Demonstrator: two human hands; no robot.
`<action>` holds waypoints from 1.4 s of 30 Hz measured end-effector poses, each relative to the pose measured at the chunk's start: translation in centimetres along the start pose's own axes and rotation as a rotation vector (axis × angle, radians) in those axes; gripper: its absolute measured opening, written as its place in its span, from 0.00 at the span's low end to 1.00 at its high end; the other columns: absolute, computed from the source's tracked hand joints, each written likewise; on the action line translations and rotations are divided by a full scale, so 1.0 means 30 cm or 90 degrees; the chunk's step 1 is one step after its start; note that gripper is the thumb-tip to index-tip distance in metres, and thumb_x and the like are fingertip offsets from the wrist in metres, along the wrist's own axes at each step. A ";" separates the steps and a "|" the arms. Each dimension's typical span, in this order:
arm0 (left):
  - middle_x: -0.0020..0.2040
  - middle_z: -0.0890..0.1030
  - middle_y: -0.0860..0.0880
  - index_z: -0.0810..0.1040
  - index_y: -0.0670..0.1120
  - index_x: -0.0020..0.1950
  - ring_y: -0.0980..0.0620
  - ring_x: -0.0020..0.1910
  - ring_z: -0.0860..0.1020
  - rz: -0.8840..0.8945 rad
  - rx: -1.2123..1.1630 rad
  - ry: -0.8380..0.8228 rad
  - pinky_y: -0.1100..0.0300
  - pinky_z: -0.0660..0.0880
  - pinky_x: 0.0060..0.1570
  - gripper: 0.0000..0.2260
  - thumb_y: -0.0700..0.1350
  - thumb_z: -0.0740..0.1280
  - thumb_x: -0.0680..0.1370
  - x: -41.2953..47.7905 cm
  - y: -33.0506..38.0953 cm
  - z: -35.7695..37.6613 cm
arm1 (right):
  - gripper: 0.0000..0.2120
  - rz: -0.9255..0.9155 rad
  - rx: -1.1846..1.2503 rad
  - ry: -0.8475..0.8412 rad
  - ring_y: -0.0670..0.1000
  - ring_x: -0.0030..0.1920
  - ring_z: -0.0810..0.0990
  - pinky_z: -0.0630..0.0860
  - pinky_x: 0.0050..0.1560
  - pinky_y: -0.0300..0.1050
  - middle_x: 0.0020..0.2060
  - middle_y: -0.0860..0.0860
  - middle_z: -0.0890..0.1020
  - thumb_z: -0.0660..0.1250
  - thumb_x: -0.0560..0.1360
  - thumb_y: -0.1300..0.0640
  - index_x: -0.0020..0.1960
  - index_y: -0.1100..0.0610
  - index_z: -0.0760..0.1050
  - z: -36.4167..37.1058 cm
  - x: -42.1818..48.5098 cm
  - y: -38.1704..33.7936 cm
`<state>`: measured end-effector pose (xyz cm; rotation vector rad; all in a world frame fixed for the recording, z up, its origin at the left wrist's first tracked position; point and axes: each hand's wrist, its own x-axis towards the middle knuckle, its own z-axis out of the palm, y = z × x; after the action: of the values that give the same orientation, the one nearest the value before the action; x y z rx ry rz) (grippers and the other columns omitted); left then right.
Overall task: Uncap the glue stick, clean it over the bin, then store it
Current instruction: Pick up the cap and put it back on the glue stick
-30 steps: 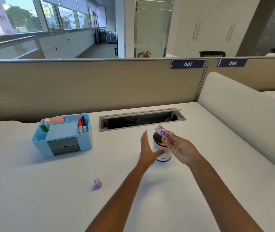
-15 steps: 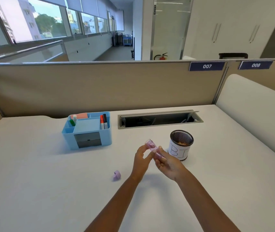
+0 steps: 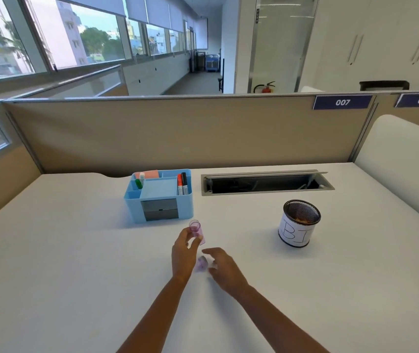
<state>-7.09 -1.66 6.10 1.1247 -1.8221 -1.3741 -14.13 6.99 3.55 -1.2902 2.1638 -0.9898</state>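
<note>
My left hand (image 3: 183, 253) holds the translucent purple glue stick (image 3: 197, 230) upright, its open end up, over the white desk (image 3: 76, 250). The small purple cap (image 3: 201, 264) lies on the desk just below, between both hands. My right hand (image 3: 225, 268) hovers right beside the cap with fingers spread, holding nothing. The black mesh bin (image 3: 300, 224) with a white paper label stands to the right, well apart from both hands. The blue desk organiser (image 3: 159, 196) sits behind the glue stick.
The organiser holds red and black markers (image 3: 182, 183), a green marker and a pink pad. An open cable trough (image 3: 267, 183) runs along the desk's back. A beige partition (image 3: 178, 133) closes the far side; a white divider (image 3: 404, 159) rises at right.
The glue stick left the bin, moved left and passed from my right hand to my left. My right hand let go and dropped beside the cap.
</note>
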 end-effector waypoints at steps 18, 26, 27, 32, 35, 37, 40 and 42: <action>0.61 0.76 0.42 0.72 0.44 0.61 0.48 0.55 0.75 0.070 0.102 -0.037 0.61 0.67 0.55 0.14 0.43 0.65 0.76 -0.054 -0.040 -0.070 | 0.10 0.036 0.281 0.208 0.53 0.37 0.78 0.71 0.32 0.24 0.39 0.50 0.78 0.72 0.69 0.61 0.41 0.53 0.70 -0.100 -0.018 -0.057; 0.62 0.75 0.43 0.72 0.44 0.62 0.55 0.51 0.71 0.077 0.128 -0.064 0.63 0.65 0.52 0.16 0.46 0.64 0.76 -0.080 -0.028 -0.044 | 0.07 -0.047 0.193 0.248 0.54 0.44 0.80 0.73 0.36 0.23 0.47 0.56 0.81 0.69 0.71 0.61 0.48 0.60 0.77 -0.156 -0.010 -0.081; 0.62 0.75 0.43 0.72 0.44 0.62 0.55 0.51 0.71 0.077 0.132 -0.065 0.63 0.65 0.52 0.16 0.46 0.64 0.76 -0.081 -0.025 -0.042 | 0.07 -0.056 0.179 0.248 0.54 0.44 0.80 0.73 0.36 0.23 0.49 0.57 0.81 0.69 0.71 0.60 0.49 0.61 0.77 -0.156 -0.010 -0.077; 0.64 0.74 0.44 0.71 0.45 0.63 0.51 0.57 0.72 0.081 0.142 -0.095 0.63 0.65 0.53 0.16 0.48 0.62 0.77 -0.087 -0.008 -0.037 | 0.11 -0.105 0.093 0.215 0.53 0.47 0.80 0.73 0.41 0.23 0.51 0.59 0.82 0.69 0.71 0.59 0.52 0.62 0.78 -0.143 -0.014 -0.072; 0.64 0.73 0.44 0.71 0.45 0.63 0.53 0.55 0.71 0.082 0.131 -0.098 0.62 0.66 0.54 0.15 0.49 0.61 0.77 -0.091 -0.006 -0.038 | 0.12 -0.117 0.079 0.202 0.51 0.48 0.78 0.72 0.42 0.21 0.52 0.60 0.82 0.69 0.71 0.62 0.54 0.63 0.78 -0.139 -0.018 -0.070; 0.62 0.74 0.43 0.72 0.45 0.62 0.55 0.52 0.70 0.088 0.128 -0.092 0.63 0.65 0.52 0.15 0.48 0.62 0.77 -0.092 -0.012 -0.039 | 0.13 -0.125 0.070 0.191 0.52 0.49 0.79 0.71 0.44 0.21 0.53 0.61 0.81 0.69 0.71 0.65 0.56 0.63 0.77 -0.140 -0.022 -0.067; 0.61 0.75 0.41 0.72 0.44 0.62 0.53 0.51 0.72 0.081 0.131 -0.089 0.62 0.67 0.51 0.15 0.46 0.62 0.77 -0.094 -0.013 -0.037 | 0.14 -0.132 0.055 0.182 0.57 0.52 0.79 0.74 0.49 0.33 0.53 0.61 0.82 0.68 0.71 0.65 0.56 0.64 0.77 -0.142 -0.027 -0.067; 0.61 0.75 0.41 0.72 0.44 0.62 0.49 0.54 0.74 0.078 0.143 -0.090 0.62 0.68 0.53 0.15 0.46 0.63 0.77 -0.098 -0.015 -0.032 | 0.13 -0.128 0.043 0.183 0.58 0.51 0.80 0.75 0.51 0.40 0.52 0.62 0.82 0.68 0.72 0.64 0.56 0.64 0.77 -0.145 -0.030 -0.071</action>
<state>-4.78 0.45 6.04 1.0267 -2.1524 -1.2278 -15.40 8.67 8.00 -1.4286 2.2145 -1.3911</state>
